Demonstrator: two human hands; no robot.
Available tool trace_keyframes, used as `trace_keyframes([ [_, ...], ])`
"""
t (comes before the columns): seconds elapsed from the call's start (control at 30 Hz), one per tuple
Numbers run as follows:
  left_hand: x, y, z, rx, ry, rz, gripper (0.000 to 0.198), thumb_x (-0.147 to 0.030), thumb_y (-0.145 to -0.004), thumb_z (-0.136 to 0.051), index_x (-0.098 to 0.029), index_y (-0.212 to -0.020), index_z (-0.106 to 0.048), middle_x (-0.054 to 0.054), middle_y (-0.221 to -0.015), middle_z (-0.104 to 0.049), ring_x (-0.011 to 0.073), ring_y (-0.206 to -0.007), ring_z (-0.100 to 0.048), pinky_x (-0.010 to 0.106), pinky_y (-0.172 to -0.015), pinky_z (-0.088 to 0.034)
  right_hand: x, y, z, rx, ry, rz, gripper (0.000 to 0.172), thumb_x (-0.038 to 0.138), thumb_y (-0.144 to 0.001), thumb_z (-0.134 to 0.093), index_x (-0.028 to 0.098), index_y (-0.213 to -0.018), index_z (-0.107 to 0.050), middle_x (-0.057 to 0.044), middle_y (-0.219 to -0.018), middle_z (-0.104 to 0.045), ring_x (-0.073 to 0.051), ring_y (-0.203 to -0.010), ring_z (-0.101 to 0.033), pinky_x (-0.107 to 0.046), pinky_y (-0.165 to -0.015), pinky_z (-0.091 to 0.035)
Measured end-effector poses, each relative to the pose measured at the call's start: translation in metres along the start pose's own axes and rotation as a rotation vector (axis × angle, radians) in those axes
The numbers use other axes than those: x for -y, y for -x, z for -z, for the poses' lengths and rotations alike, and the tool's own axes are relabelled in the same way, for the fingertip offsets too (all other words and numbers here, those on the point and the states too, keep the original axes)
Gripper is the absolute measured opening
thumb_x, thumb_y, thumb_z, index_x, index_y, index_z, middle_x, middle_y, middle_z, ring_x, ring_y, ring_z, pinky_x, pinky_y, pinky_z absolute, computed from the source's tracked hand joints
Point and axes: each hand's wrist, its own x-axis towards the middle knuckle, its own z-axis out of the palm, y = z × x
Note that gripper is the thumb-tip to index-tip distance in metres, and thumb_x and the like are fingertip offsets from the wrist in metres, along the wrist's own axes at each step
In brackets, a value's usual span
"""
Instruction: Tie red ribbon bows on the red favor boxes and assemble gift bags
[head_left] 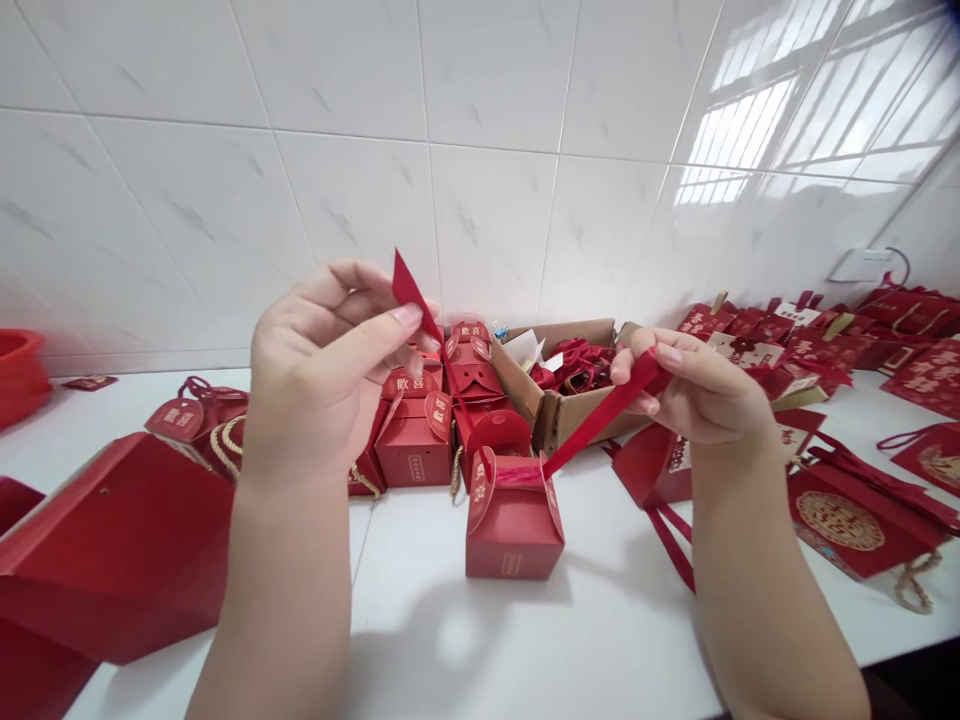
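A small red gift box [514, 525] stands on the white counter [480, 640] in front of me. A red ribbon [592, 420] runs through its top and up to both sides. My left hand [330, 370] is raised left of the box, thumb and fingers pinched on one ribbon end, whose tip sticks up above them. My right hand [694, 390] is raised to the right, pinching the other ribbon end and pulling it taut from the box top.
Several closed red gift boxes [420, 430] stand behind. An open cardboard carton [559, 385] holds red ribbons. Red paper bags [855, 510] lie at right, a large red bag [112, 550] at left, a red tub [19, 375] far left. The tiled wall [480, 150] rises behind.
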Motion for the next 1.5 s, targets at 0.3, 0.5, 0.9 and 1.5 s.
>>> trace_keyframes([
  [0.3,0.017,0.002,-0.011,-0.181,-0.192,-0.228,0.015,-0.003,-0.068,-0.068,-0.018,-0.068,-0.067,-0.002,-0.065,-0.065,0.0095,-0.066,-0.063,0.020,-0.061,-0.051,-0.008,-0.009,-0.022,-0.127,-0.095,0.096,0.027,0.049,-0.080,-0.059,0.024,-0.074,-0.068,0.000,-0.072,-0.064,-0.009,-0.054,-0.053,-0.022,-0.050,-0.045],
  [0.5,0.018,0.007,-0.015,-0.179,-0.257,-0.285,0.014,-0.009,-0.073,-0.069,-0.022,-0.078,-0.073,-0.001,-0.076,-0.071,0.0110,-0.075,-0.066,0.023,-0.074,-0.055,-0.012,-0.010,-0.032,-0.224,0.102,0.316,0.042,0.056,-0.088,-0.043,0.028,-0.084,-0.073,-0.002,-0.084,-0.069,-0.014,-0.077,-0.061,-0.028,-0.070,-0.050],
  [0.9,0.004,0.014,-0.015,-0.066,-0.483,-0.216,0.027,-0.012,-0.074,-0.068,-0.027,-0.096,-0.071,-0.001,-0.088,-0.071,0.0122,-0.078,-0.064,0.023,-0.075,-0.056,-0.009,-0.003,-0.050,-0.271,0.321,0.524,0.023,0.031,-0.087,-0.057,0.032,-0.107,-0.068,0.001,-0.112,-0.066,-0.016,-0.105,-0.059,-0.030,-0.090,-0.049],
  [1.5,0.010,0.018,-0.022,-0.113,-0.470,-0.385,0.016,-0.006,-0.069,-0.071,-0.021,-0.074,-0.071,-0.001,-0.084,-0.068,0.0095,-0.072,-0.064,0.017,-0.061,-0.053,-0.012,-0.004,-0.063,-0.509,0.457,0.674,0.029,0.013,-0.077,-0.065,0.031,-0.099,-0.070,0.001,-0.093,-0.069,-0.013,-0.079,-0.063,-0.027,-0.066,-0.054],
])
